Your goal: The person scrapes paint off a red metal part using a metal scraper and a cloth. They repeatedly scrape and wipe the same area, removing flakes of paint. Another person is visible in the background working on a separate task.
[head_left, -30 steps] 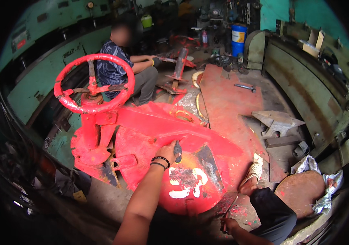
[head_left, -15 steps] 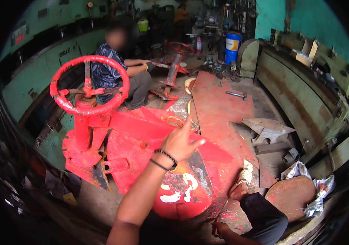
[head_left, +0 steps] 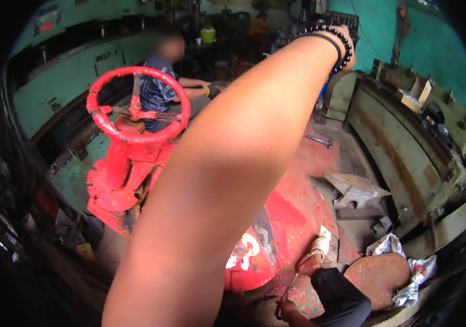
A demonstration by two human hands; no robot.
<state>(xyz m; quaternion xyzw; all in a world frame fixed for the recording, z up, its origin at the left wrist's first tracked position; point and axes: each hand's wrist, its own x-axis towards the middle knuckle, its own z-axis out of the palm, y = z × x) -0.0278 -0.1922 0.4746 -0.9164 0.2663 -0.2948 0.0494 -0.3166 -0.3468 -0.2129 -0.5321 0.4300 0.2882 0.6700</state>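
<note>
A large red-painted metal assembly (head_left: 294, 215) sits on the workshop floor directly in front of the person, filling the left and middle of the view, though the left forearm hides much of it. The red is vivid and glossy where light strikes it. At its left end a thick column (head_left: 117, 158) rises to a handwheel (head_left: 135, 110); the wheel's rim is bright red, with small darker chips, while its spokes are partly bare, brown and dark, around a rusty-looking hub. The lower end near the person is rounded and carries white painted markings (head_left: 250, 252), partly covered by the arm. Beside them is a dark, scraped-looking patch (head_left: 264, 235) streaked with grey.

The left hand (head_left: 347, 54) is stretched out high to the upper right, well in front of the assembly, with a beaded black bracelet (head_left: 346, 48) and a plain dark band at the wrist; whether its fingers are spread or curled cannot be told. The right hand (head_left: 289, 310), low down by the knee, is closed around a thin tool (head_left: 291, 284).

Farther off, a hammer (head_left: 319, 141) lies on a duller red sheet (head_left: 320, 158), with a grey anvil (head_left: 356, 189) nearby.
</note>
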